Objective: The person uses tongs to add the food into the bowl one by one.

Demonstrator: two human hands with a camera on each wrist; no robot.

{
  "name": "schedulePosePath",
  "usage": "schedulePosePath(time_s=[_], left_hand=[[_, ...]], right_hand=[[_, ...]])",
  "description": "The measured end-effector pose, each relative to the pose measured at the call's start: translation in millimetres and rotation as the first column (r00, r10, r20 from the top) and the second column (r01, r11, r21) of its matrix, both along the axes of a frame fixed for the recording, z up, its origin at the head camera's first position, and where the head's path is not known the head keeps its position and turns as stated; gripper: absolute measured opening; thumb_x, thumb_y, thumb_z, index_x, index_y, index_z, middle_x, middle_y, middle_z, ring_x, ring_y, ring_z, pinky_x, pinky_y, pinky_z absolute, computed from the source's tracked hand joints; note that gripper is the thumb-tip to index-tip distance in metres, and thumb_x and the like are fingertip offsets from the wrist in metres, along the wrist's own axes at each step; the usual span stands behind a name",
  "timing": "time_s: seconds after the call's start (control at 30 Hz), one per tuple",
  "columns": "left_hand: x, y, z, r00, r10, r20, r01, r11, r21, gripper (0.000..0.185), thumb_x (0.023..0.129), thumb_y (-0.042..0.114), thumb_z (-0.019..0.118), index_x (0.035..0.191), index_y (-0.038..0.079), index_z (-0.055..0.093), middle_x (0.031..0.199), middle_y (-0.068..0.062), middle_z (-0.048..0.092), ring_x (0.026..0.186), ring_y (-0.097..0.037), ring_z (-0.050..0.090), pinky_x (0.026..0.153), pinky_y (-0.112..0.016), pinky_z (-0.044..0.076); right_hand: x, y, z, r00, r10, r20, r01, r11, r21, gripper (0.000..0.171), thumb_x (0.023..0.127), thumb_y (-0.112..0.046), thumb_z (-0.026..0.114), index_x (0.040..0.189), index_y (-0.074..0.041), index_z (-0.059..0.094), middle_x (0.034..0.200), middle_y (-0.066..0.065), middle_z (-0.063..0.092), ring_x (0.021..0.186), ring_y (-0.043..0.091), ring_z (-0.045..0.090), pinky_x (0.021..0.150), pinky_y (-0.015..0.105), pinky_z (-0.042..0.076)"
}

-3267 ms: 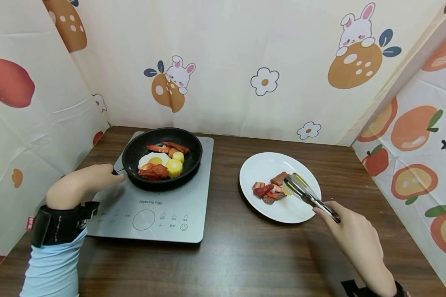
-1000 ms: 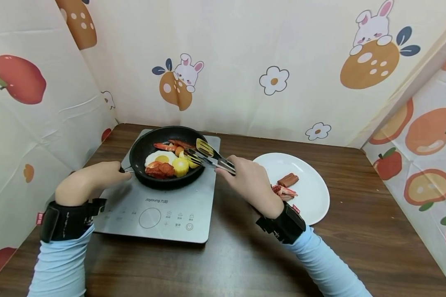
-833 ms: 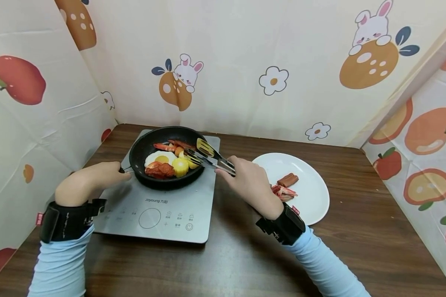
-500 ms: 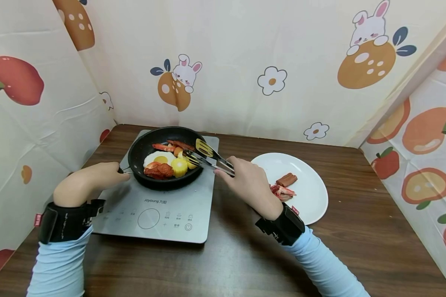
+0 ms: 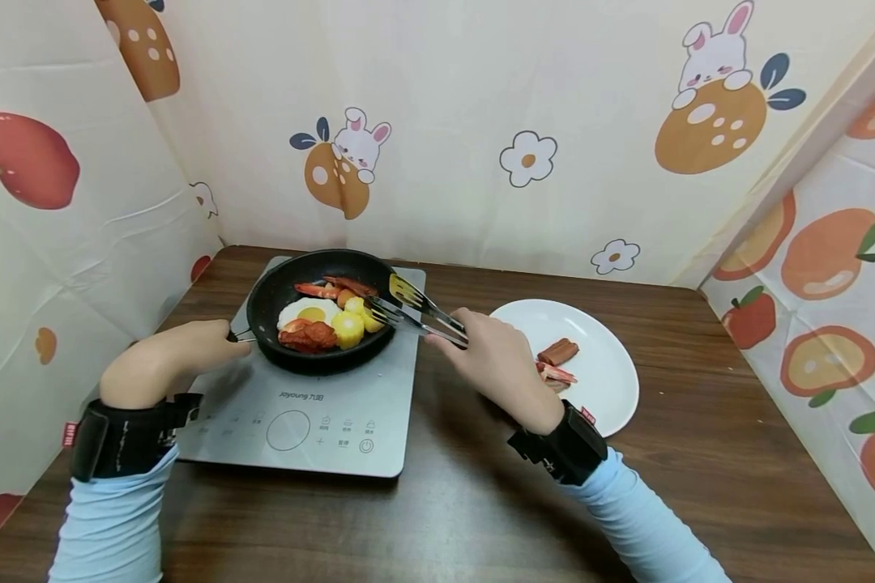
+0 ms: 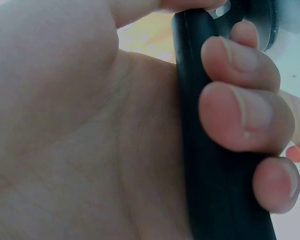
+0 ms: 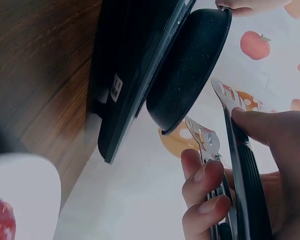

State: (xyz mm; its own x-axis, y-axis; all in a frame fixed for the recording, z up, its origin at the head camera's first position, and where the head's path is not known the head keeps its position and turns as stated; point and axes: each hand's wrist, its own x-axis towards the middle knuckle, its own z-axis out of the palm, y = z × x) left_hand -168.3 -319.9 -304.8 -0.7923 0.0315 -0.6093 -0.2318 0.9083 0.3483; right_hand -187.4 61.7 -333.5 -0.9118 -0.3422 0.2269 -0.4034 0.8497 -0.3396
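- So the frying pan [image 5: 270, 291] is sitting on the cooktop [image 5: 375, 389], and a fried egg [image 5: 310, 313], yellow corn-like chunks [image 5: 347, 329], a saucy red piece [image 5: 308, 336] and some orange-red bits [image 5: 317, 290] are already lying in it.
- The tongs [image 7: 246, 175] are reaching over the pan's right rim, tips apart near the yellow chunks; I'm not spotting any food between them.
- The right hand [image 5: 499, 356] is gripping the tongs, thumb on one arm, fingers wrapping the other.
- The left hand [image 5: 189, 348] is clamping its fingers round the pan's handle [image 6: 192, 125], probably steadying it.
- Over to the right, the white plate [image 5: 605, 364] is resting on the wooden surface [image 5: 467, 502], carrying a brown piece [image 5: 557, 351] and pink-and-white bits [image 5: 557, 372], partly hidden by the right hand.
- My read: the tong work is looking partway done, since both pan and plate are holding food. Which way it's going, I can't tell.
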Motion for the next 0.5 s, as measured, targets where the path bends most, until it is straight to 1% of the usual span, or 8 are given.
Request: schedulePosePath(time_s=[0.17,0.27,0.4,0.5], left_hand=[[0.9,0,1.4,1.0,-0.011,-0.009,0.011,1.0,-0.009,0.076,0.104,0.034,0.041,0.145,-0.025,0.018,0.145,-0.049,0.027,0.126,-0.059,0.045,0.084,-0.061,0.059],[1.4,1,2.6,1.0,-0.021,-0.014,0.021,1.0,-0.018,0.074,0.103,0.034,0.041,0.143,-0.025,0.021,0.143,-0.049,0.03,0.125,-0.058,0.047,0.087,-0.061,0.057],[2.1,0,3.0,0.999,-0.027,-0.021,0.026,0.999,-0.024,0.07,0.103,0.033,0.041,0.14,-0.025,0.026,0.14,-0.048,0.035,0.12,-0.054,0.051,0.086,-0.059,0.058],[1.8,-1,2.4,1.0,-0.022,-0.02,0.021,1.0,-0.019,0.07,0.104,0.033,0.041,0.139,-0.025,0.026,0.139,-0.048,0.035,0.119,-0.055,0.052,0.079,-0.058,0.06]], right_hand=[[2.3,15,4.3,0.999,-0.039,0.013,0.039,0.999,0.014,0.046,0.094,-0.057,0.066,0.116,-0.016,0.069,0.086,0.0,0.071,0.068,0.019,0.061,0.053,0.031,0.042],[3.2,27,6.5,0.997,-0.071,0.022,0.07,0.997,0.032,0.047,0.094,-0.058,0.064,0.117,-0.017,0.069,0.088,0.001,0.072,0.069,0.021,0.063,0.05,0.031,0.038],[4.9,45,7.8,0.993,-0.099,0.058,0.097,0.995,0.037,0.046,0.095,-0.06,0.061,0.114,-0.019,0.068,0.069,-0.006,0.068,0.062,0.016,0.061,0.048,0.031,0.038],[7.1,59,8.3,0.988,-0.12,0.095,0.116,0.992,0.045,0.046,0.095,-0.061,0.06,0.114,-0.02,0.067,0.058,-0.01,0.062,0.059,0.011,0.059,0.051,0.03,0.041]])
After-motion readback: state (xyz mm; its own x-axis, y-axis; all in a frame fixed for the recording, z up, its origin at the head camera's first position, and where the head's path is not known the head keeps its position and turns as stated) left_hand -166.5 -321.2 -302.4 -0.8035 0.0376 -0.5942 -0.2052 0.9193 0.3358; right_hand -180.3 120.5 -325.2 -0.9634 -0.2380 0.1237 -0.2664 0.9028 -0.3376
